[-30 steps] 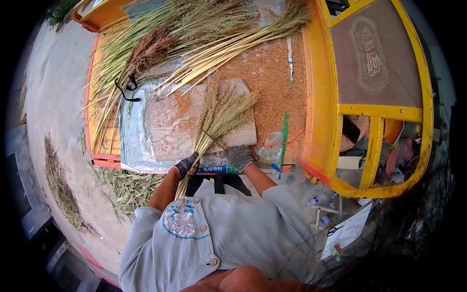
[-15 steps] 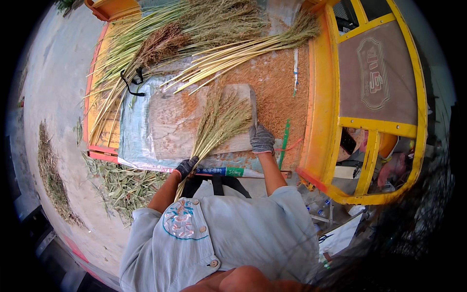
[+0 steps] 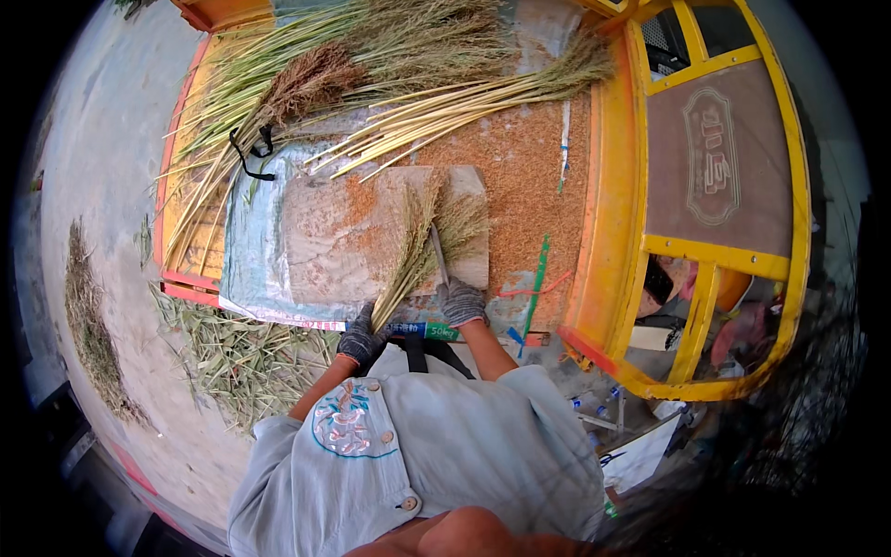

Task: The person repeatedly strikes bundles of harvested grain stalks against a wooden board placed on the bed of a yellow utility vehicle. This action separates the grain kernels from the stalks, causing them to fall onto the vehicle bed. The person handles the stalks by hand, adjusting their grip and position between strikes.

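My left hand (image 3: pixel 364 342), in a grey knit glove, is closed around the stalk ends of a small bunch of broomcorn (image 3: pixel 401 278). Its seed heads fan out over a worn flat board (image 3: pixel 320 251) strewn with reddish seeds. My gloved right hand (image 3: pixel 462 303) grips a long, thin grey blade-like tool (image 3: pixel 438 251). The tool points away from me and lies against the right side of the bunch, among the heads. Its handle is hidden in my fist, so its exact kind cannot be told.
Behind the board lie a pale-stalked broomcorn bundle (image 3: pixel 445 107) and a larger green pile (image 3: pixel 251 79), with a reddish head (image 3: pixel 311 84) and black strap (image 3: pixel 249 162). Loose seeds (image 3: pixel 529 176) cover the cart bed. A yellow metal frame (image 3: pixel 608 232) stands right; leaves (image 3: pixel 251 362) lie on the ground left.
My right hand has moved left and nearer to me, carrying the tool from the board's right edge to the broomcorn heads. My left hand has shifted slightly right with the bunch.
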### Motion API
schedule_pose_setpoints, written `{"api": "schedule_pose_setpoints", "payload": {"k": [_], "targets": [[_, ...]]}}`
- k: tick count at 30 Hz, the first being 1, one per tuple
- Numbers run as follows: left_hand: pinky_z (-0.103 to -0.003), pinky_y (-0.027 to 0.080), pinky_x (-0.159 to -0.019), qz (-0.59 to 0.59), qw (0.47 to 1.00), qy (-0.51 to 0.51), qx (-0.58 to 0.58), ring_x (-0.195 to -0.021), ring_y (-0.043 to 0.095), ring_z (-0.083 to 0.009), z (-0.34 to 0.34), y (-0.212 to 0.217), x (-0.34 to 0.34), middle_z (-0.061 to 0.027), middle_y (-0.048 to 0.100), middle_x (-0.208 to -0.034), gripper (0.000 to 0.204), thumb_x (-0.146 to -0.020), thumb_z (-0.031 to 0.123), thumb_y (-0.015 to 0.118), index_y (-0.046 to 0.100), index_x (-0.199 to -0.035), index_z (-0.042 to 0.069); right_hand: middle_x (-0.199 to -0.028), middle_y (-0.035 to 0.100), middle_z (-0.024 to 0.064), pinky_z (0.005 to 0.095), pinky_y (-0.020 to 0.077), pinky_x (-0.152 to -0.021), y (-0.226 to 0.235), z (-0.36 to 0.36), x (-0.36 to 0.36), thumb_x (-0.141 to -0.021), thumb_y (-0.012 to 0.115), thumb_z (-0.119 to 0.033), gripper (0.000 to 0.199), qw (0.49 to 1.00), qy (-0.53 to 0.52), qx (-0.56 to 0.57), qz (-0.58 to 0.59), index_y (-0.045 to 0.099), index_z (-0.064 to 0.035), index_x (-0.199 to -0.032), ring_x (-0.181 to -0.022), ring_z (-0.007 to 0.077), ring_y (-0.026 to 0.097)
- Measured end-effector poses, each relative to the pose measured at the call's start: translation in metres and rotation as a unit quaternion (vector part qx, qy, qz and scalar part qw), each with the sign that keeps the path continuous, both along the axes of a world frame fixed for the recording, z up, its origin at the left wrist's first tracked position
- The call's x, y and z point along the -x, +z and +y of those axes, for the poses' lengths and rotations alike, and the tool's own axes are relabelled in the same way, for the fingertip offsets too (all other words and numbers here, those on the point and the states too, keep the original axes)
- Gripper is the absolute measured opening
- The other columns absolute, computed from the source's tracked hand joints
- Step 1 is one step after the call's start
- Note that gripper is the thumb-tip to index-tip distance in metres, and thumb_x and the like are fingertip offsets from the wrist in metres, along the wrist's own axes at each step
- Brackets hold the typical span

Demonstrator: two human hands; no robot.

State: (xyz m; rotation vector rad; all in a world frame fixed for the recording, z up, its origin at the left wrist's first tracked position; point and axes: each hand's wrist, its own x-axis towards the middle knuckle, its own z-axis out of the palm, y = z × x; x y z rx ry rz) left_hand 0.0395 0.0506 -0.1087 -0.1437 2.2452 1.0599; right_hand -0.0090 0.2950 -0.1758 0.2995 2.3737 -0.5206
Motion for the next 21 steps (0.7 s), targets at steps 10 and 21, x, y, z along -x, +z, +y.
{"api": "schedule_pose_setpoints", "payload": {"k": [10, 21], "targets": [[-0.032, 0.044, -0.045, -0.558, 0.781, 0.055, -0.275, -0.048, 0.053, -0.0165, -0.022, -0.096, 0.019, -0.0078, 0.056, -0.056, 0.030, -0.083, 0.034, 0.063, 0.059, -0.079, 0.004, -0.092, 0.062, 0.0232, 0.0481, 0.0454, -0.078, -0.051, 0.013, -0.027, -0.084, 0.046, -0.041, 0.041, 0.993, -0.050, 0.038, 0.101, 0.062, -0.0061, -0.098, -0.088, 0.0406, 0.058], [-0.045, 0.047, -0.077, -0.128, 0.968, -0.080, 0.201, -0.087, 0.060, -0.0364, -0.011, -0.062, 0.032, -0.0217, 0.063, -0.089, 0.046, -0.074, 0.048, 0.060, 0.064, -0.094, 0.006, -0.081, 0.066, 0.0146, 0.0448, 0.0486, -0.064, 0.057, -0.019, 0.006, -0.085, 0.048, -0.029, 0.026, 0.953, 0.279, 0.030, 0.113, 0.064, -0.0088, -0.090, -0.073, 0.0297, 0.064]]}}
